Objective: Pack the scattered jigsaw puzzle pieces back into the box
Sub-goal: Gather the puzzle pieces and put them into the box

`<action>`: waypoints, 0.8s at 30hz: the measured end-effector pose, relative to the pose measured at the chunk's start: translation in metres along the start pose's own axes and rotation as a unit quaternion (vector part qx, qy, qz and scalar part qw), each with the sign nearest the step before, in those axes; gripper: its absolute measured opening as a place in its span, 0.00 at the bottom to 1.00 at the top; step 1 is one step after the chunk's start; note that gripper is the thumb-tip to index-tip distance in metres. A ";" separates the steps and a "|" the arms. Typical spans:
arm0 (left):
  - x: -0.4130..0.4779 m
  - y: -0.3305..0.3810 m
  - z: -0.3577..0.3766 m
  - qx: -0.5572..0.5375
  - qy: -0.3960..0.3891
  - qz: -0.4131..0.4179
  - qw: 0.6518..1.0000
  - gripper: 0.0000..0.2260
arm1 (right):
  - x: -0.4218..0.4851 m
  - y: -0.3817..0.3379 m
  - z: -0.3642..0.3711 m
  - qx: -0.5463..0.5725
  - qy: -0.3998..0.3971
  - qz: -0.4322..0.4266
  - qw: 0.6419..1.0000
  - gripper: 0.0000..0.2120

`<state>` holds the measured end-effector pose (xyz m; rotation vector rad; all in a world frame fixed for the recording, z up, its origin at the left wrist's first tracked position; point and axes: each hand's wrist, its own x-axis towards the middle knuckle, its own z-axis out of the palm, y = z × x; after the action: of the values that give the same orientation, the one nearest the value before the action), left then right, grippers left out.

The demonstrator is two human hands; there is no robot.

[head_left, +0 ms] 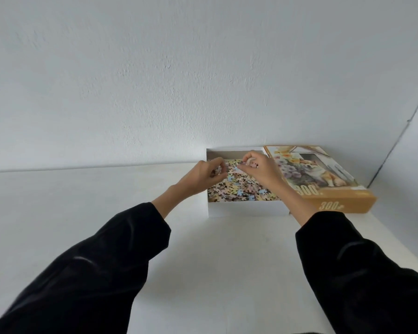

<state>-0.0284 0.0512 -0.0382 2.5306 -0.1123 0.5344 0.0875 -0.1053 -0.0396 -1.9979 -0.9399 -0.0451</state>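
Note:
A white open box (246,209) stands on the white table against the wall, filled with many loose pastel puzzle pieces (237,189). Both hands hover over the box. My left hand (206,174) has its fingers curled and pinches some pieces above the box's left side. Above the far middle of the box, my right hand (258,168) pinches a few pieces between thumb and fingertips, a pale blue one showing at the tips. Both sleeves are black.
The box lid (323,189), orange-edged with a flower and kitten picture and "300" printed on it, lies just right of the box. The white table (215,261) runs to a grey wall behind and a corner at the right.

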 end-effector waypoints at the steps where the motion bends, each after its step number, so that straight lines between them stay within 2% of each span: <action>1: 0.005 0.002 0.005 0.005 -0.007 -0.003 1.000 0.06 | 0.001 0.005 -0.002 -0.010 0.010 0.003 1.000 0.09; 6: 0.019 -0.001 0.027 0.007 -0.029 -0.028 0.999 0.07 | 0.005 0.031 -0.003 -0.051 0.021 0.031 0.998 0.08; 12: 0.027 -0.009 0.042 0.036 -0.049 -0.074 0.995 0.21 | 0.002 0.045 0.001 -0.081 -0.003 0.030 0.996 0.08; 16: 0.026 -0.018 0.047 0.050 -0.027 -0.072 0.996 0.19 | 0.003 0.050 0.005 -0.110 0.005 -0.006 0.994 0.11; 19: 0.026 -0.023 0.050 0.094 0.008 -0.069 0.993 0.15 | 0.005 0.052 0.006 -0.191 0.036 -0.034 0.980 0.11; 22: 0.028 -0.028 0.051 0.153 0.031 -0.087 0.984 0.14 | 0.004 0.050 0.005 -0.237 0.081 -0.012 0.968 0.14; 24: 0.030 -0.031 0.050 0.159 0.022 -0.097 0.982 0.14 | 0.002 0.050 0.004 -0.252 0.070 0.026 0.965 0.16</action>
<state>0.0227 0.0518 -0.0797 2.7956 0.2542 0.5662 0.1196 -0.1163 -0.0767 -2.4451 -0.8406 -0.4303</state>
